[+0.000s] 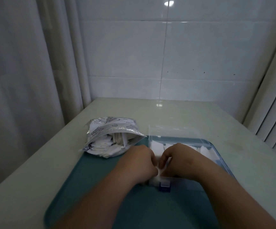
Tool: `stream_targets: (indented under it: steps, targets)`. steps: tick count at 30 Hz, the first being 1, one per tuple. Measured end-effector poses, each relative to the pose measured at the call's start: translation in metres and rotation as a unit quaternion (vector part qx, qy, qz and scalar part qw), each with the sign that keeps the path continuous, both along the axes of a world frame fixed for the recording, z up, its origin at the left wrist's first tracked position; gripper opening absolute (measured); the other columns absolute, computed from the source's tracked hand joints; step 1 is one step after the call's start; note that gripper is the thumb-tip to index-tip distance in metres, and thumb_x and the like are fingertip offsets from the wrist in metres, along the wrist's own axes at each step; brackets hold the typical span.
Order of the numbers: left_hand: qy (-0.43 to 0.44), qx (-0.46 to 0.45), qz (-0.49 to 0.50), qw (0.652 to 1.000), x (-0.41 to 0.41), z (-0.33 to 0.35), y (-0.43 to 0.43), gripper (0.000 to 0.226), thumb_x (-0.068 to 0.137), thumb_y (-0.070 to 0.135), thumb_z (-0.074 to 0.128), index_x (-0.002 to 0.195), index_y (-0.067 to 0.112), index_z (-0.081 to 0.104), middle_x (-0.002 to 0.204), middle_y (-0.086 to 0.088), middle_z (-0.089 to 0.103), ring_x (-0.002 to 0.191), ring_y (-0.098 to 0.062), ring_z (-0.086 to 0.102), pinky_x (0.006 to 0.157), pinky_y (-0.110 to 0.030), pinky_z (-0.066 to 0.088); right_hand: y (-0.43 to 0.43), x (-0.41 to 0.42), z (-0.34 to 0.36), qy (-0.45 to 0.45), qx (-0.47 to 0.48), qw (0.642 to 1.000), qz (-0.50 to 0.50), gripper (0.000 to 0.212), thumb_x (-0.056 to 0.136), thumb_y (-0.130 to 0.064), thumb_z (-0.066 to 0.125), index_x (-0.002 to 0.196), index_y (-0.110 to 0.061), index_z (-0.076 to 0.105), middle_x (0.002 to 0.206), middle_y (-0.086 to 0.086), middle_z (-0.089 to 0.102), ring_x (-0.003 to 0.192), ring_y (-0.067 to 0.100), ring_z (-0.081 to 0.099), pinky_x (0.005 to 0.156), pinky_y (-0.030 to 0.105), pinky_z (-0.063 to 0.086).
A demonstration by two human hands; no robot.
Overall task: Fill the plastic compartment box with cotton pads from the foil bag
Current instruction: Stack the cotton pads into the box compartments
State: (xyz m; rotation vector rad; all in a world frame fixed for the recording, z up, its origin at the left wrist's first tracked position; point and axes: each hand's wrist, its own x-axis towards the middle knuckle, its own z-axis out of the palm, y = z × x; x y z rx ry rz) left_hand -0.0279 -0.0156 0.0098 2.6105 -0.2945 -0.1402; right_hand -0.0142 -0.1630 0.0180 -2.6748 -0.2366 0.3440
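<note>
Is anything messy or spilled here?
Only a little. The foil bag lies crumpled on its side, partly off the tray, its mouth gaping with cotton pads jumbled inside. None seem to have spilled out.

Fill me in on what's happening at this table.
A person is filling the clear plastic compartment box. The left hand and right hand meet over its near-left compartment, both pinching one white cotton pad. The box sits on a teal tray, lid open; its far compartments already hold pads. The open foil bag, more pads inside, lies on the left.
</note>
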Motion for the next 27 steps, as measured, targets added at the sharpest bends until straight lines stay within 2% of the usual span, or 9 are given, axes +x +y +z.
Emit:
stream_targets:
  steps: [3,6,8,11,14,18,21,25,27]
  targets:
    - [-0.018,0.021,-0.002,1.000,0.000,-0.002,-0.002,0.026,0.081,0.016,0.061,0.103,0.025,0.073,0.100,0.005,0.068,0.076,-0.012,0.060,0.069,-0.023,0.046,0.002,0.001,-0.002,-0.012,-0.035,0.999,0.009,0.016,0.078,-0.019,0.074,0.085,-0.033,0.074,0.100,-0.009,0.066,0.089,0.009,0.060,0.081,0.024,0.051]
    - [-0.041,0.045,-0.009,0.998,0.001,-0.006,0.001,0.024,0.083,0.025,0.061,0.104,0.029,0.072,0.099,0.008,0.061,0.095,-0.013,0.059,0.070,-0.024,0.041,0.000,0.000,0.000,-0.005,-0.038,0.999,0.023,0.016,0.079,-0.020,0.072,0.084,-0.035,0.074,0.096,-0.011,0.066,0.086,0.007,0.061,0.079,0.022,0.051]
    - [-0.049,0.035,-0.012,0.998,0.004,-0.006,0.006,0.022,0.084,0.036,0.063,0.103,0.033,0.073,0.092,0.010,0.058,0.090,-0.012,0.059,0.068,-0.025,0.042,-0.005,-0.001,0.003,-0.003,-0.012,1.000,0.021,0.013,0.079,-0.022,0.072,0.078,-0.034,0.074,0.082,-0.012,0.068,0.070,0.003,0.061,0.065,0.017,0.051]
    - [-0.036,-0.056,0.002,0.998,0.011,-0.001,0.017,0.016,0.082,0.045,0.066,0.095,0.039,0.074,0.089,0.015,0.059,0.082,-0.003,0.059,0.068,-0.023,0.043,-0.011,-0.003,0.008,-0.012,0.046,0.999,-0.006,0.012,0.083,-0.020,0.066,0.075,-0.026,0.072,0.066,-0.006,0.068,0.047,0.001,0.056,0.049,0.015,0.045]
    - [-0.078,-0.109,0.067,0.989,0.017,0.004,0.032,0.012,0.082,0.028,0.067,0.087,0.039,0.072,0.086,0.019,0.066,0.081,-0.001,0.061,0.076,-0.024,0.049,-0.012,-0.003,0.012,-0.044,0.082,0.995,-0.024,0.010,0.085,-0.022,0.064,0.077,-0.026,0.069,0.070,-0.007,0.067,0.058,0.005,0.060,0.053,0.019,0.048]
    - [-0.185,0.051,0.170,0.967,0.023,0.004,0.049,0.022,0.086,0.020,0.057,0.100,0.029,0.071,0.106,0.005,0.068,0.098,-0.019,0.061,0.083,-0.030,0.049,-0.011,-0.002,0.010,-0.069,0.112,0.991,-0.039,0.008,0.085,-0.022,0.065,0.079,-0.025,0.069,0.077,-0.003,0.068,0.073,0.014,0.065,0.072,0.032,0.059]
    - [-0.171,0.154,0.189,0.955,0.027,-0.003,0.056,0.023,0.089,0.020,0.054,0.105,0.024,0.070,0.111,-0.002,0.066,0.101,-0.023,0.062,0.081,-0.030,0.046,-0.011,0.000,0.008,-0.077,0.121,0.989,-0.044,0.008,0.084,-0.022,0.065,0.079,-0.026,0.068,0.077,-0.003,0.069,0.073,0.014,0.066,0.073,0.032,0.059]
    - [-0.126,0.175,0.228,0.950,0.031,-0.015,0.056,0.037,0.092,0.016,0.052,0.128,0.017,0.058,0.132,-0.010,0.058,0.118,-0.028,0.057,0.096,-0.037,0.046,-0.009,0.001,0.006,-0.077,0.116,0.989,-0.044,0.007,0.085,-0.023,0.065,0.079,-0.026,0.068,0.077,-0.004,0.068,0.073,0.014,0.065,0.073,0.031,0.059]
    - [-0.109,0.172,0.238,0.950,0.031,-0.017,0.054,0.038,0.092,0.013,0.052,0.130,0.014,0.057,0.133,-0.012,0.057,0.120,-0.029,0.056,0.097,-0.037,0.046,-0.008,0.001,0.005,-0.074,0.115,0.990,-0.042,0.007,0.085,-0.024,0.065,0.079,-0.027,0.067,0.078,-0.005,0.068,0.073,0.014,0.066,0.074,0.032,0.059]
